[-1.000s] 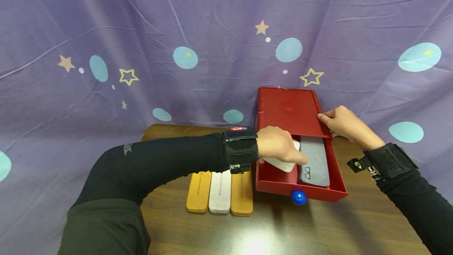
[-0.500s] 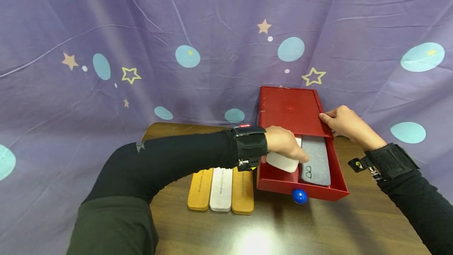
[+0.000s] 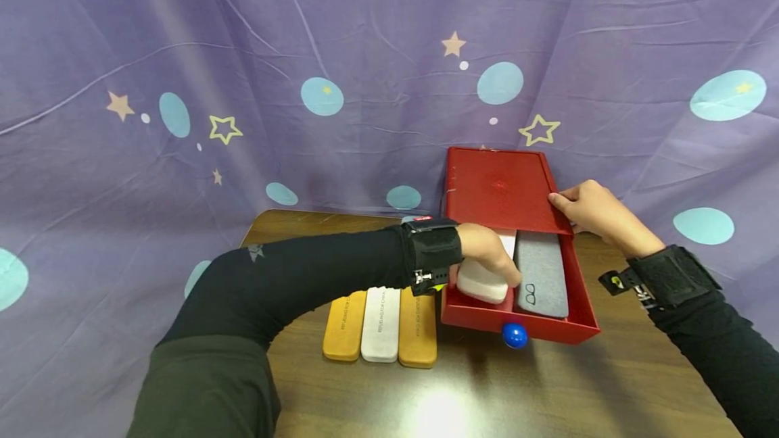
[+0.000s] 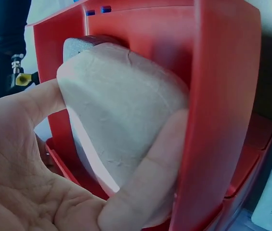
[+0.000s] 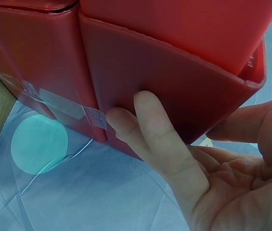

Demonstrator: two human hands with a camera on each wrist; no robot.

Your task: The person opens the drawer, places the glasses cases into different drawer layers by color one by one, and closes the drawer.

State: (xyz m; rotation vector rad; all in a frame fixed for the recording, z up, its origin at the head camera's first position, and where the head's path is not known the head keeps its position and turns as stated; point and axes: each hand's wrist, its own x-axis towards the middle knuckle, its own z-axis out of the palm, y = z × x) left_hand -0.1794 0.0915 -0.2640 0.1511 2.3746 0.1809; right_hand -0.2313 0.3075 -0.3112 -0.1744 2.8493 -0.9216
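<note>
In the head view my left hand [image 3: 487, 250] grips a white eyeglass case [image 3: 481, 282] inside the left half of an open red drawer [image 3: 481, 318]. The left wrist view shows the thumb and fingers on opposite sides of this case [image 4: 121, 101]. Beside it in the drawer lies a grey eyeglass case [image 3: 541, 276] with a glasses drawing. My right hand [image 3: 593, 215] holds the right side of the red drawer box [image 3: 499, 184], thumb at its top edge. In the right wrist view, fingers [image 5: 155, 120] press its side wall.
A blue round knob [image 3: 514, 335] sits on the drawer's front. Left of the box, two yellow cases [image 3: 344, 326] [image 3: 418, 330] flank a white one [image 3: 380, 330] on the wooden table [image 3: 341, 404]. A purple patterned curtain [image 3: 365, 32] hangs behind.
My left hand has shifted slightly, and the white eyeglass case now sits lower and flatter in the drawer. The right hand keeps its hold on the box.
</note>
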